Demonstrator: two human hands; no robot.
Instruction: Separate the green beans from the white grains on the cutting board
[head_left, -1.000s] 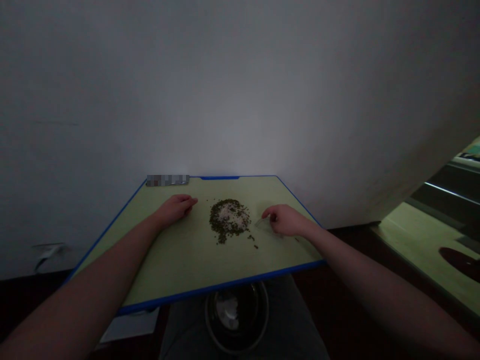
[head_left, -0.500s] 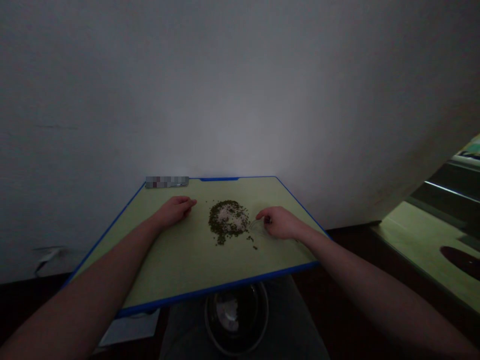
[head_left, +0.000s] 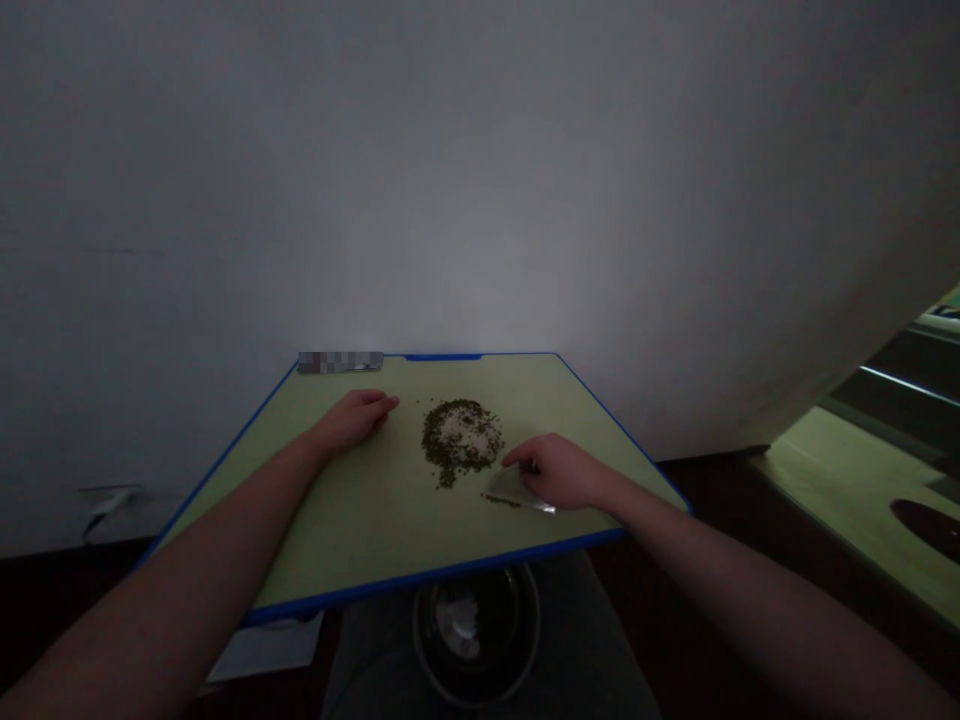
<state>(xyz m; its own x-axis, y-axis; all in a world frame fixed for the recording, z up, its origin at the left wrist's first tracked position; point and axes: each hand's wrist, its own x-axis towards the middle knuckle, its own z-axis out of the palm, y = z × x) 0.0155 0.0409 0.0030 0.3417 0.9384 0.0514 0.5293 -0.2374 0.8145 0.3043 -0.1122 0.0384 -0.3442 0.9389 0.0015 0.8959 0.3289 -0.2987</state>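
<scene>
A loose pile of green beans and white rice-like grains (head_left: pixel 459 438) lies on the pale yellow tabletop (head_left: pixel 360 545). My left hand (head_left: pixel 358 415) rests left of the pile, fingers curled in, with nothing visible in them. To the pile's lower right, my right hand (head_left: pixel 559 470) pinches a clear plastic piece (head_left: pixel 508 484) against the tabletop; its full shape is hard to make out. Along its near edge runs a short line of green beans (head_left: pixel 502 501), apart from the pile. Below the table's near edge, a metal bowl (head_left: pixel 532 640) sits in my lap, with white and dark green contents.
The table has a blue rim (head_left: pixel 435 577) and stands against a grey wall (head_left: pixel 480 200). A blurred-out flat object (head_left: pixel 341 362) lies at its far left corner. Right of the table is a lower pale surface (head_left: pixel 840 500). A plugged-in cable (head_left: pixel 105 505) shows at left.
My right hand has moved toward the near edge with the clear plastic piece, and the few stray beans now form a line beside it. My left hand has stayed in place on the tabletop.
</scene>
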